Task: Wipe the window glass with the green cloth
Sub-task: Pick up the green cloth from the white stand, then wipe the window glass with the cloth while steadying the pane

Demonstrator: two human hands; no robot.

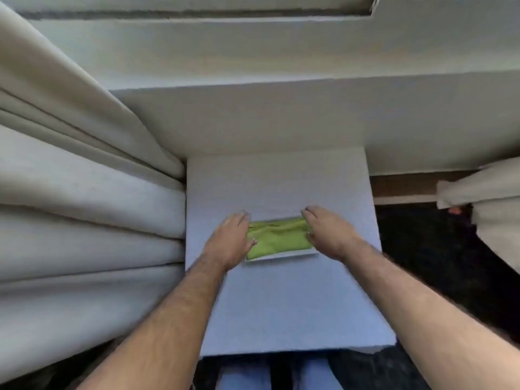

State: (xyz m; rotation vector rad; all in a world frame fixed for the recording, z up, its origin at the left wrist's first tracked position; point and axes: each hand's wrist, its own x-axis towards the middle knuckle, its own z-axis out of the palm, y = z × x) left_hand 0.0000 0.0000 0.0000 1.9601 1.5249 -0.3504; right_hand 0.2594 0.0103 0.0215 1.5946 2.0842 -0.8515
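Both bare forearms reach forward from the bottom of the view, palms down, fingers loosely extended. Left hand sits at the left end of the crumpled lime-green microfibre cloth, thumb tip touching or just over its edge. Right hand sits at the right end, fingers draped over that edge. Hands are apart, one on each side, cloth between them. Neither is visibly clamped on it; blur means I cannot tell whether either hand has closed on the fabric.

The cloth lies in a shallow white rectangular tray, only the near rim showing. The tray rests mid-surface on a plain white square tabletop, whose far edge butts against a white wall panel under a white window sill. The glass itself is not clearly visible.

Heavy cream pleated curtain fills the left side, touching the table's left edge. A second cream curtain piece hangs at the right, well apart from the table. Dark carpeted floor to the right, wood skirting strip at the wall base. Blue jeans are visible below the table's near edge.

Count: two hands, one cloth, one tray, one table, two curtains.
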